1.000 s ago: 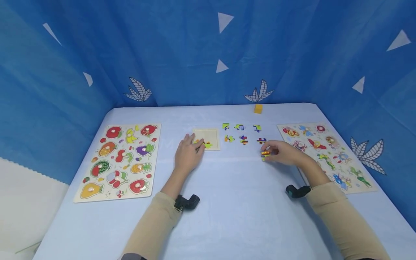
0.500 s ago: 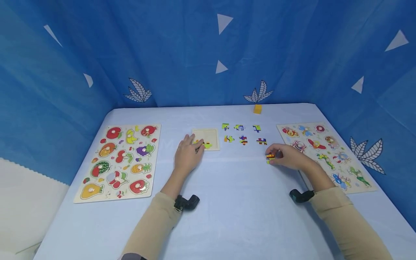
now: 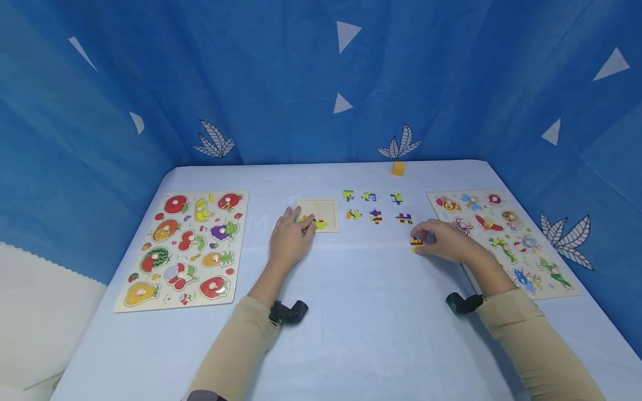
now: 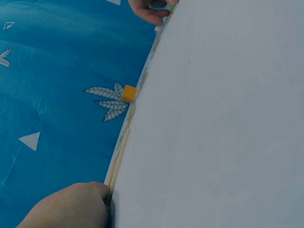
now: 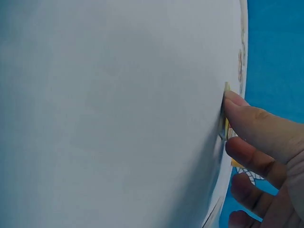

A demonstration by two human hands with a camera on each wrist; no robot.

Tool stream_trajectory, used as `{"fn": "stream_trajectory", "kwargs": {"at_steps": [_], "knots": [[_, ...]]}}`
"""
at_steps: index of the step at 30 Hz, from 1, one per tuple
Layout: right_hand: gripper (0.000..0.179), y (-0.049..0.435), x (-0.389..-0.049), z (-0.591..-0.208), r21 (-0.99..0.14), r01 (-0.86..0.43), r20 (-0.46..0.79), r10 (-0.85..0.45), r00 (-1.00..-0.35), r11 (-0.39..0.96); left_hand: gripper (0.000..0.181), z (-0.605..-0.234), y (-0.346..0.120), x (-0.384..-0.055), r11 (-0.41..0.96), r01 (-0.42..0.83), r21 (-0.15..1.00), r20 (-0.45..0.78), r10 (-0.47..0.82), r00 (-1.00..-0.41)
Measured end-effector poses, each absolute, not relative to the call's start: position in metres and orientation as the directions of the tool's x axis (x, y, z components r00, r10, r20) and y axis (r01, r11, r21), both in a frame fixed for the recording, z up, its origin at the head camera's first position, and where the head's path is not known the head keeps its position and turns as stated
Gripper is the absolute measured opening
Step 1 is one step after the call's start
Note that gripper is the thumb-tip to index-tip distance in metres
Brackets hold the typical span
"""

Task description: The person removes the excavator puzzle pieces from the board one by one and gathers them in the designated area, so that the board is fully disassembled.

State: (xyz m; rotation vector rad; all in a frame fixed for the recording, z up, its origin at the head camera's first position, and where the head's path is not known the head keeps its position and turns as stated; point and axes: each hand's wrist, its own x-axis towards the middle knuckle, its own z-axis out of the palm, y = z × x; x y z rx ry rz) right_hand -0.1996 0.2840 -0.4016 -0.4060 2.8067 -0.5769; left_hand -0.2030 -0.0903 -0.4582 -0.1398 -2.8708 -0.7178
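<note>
My left hand (image 3: 292,238) rests over the left edge of a small square wooden puzzle tray (image 3: 326,204), fingers extended, covering part of it. Green-and-yellow jigsaw pieces (image 3: 320,224) lie along the tray's near side, partly under that hand. To the right, my right hand (image 3: 443,240) pinches a red, yellow and green jigsaw piece (image 3: 416,244) between thumb and fingers. In the right wrist view the held piece (image 5: 226,124) shows edge-on, close over the tabletop. Several loose jigsaw pieces (image 3: 375,215) lie in two rows between the tray and the right hand.
A fruit peg puzzle board (image 3: 241,278) lies at the left of the white table (image 3: 351,317). An insect peg puzzle board (image 3: 546,289) lies at the right, partly behind the right forearm. Near the back edge sits a yellow block (image 3: 398,168), before a blue curtain (image 3: 281,83).
My right hand has shifted slightly right and nearer to me with the jigsaw piece, then stayed about still. The left hand has kept its place on the tray.
</note>
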Motion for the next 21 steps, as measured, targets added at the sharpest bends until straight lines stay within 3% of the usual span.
{"fn": "stream_trajectory", "kwargs": {"at_steps": [10, 21], "knots": [[0.038, 0.261, -0.210, -0.390, -0.474, -0.211, -0.251, -0.361, -0.898, 0.855, 0.041, -0.458, -0.091, -0.202, 0.878, 0.142, 0.457, 0.200, 0.054, -0.978], [0.037, 0.187, -0.233, -0.390, -0.486, -0.344, -0.127, -0.455, -0.882, 0.803, 0.042, -0.459, -0.093, -0.203, 0.855, 0.107, 0.507, 0.226, -0.011, -0.974]]}}
